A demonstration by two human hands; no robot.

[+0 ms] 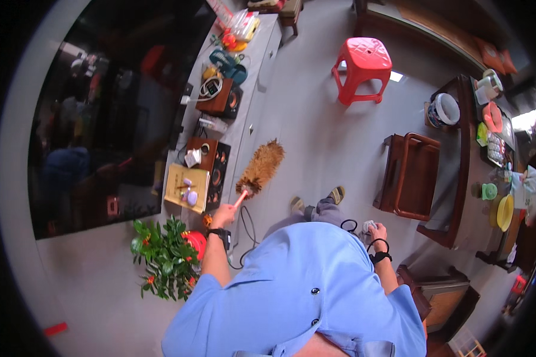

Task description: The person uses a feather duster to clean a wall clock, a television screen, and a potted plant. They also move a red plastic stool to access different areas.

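My left hand [224, 215] grips the pink handle of a brown feather duster [261, 167], whose fluffy head is held out over the floor beside the TV cabinet. At my right side, my right hand [377, 232] is closed around a crumpled greyish cloth [369, 226]. Near the duster, two wooden speakers [218, 172] [223, 100] stand on the grey cabinet [257, 76]. A yellowish book or box [174, 184] lies by the nearer speaker, with small purple items [190, 196] on top.
A large black television [102, 116] is at the left, above a potted plant [165, 259]. Ahead stands a red plastic stool [364, 67]. To the right are a wooden cart [408, 176] and a table [466, 187] holding bowls and containers. A cable [251, 227] hangs near my left arm.
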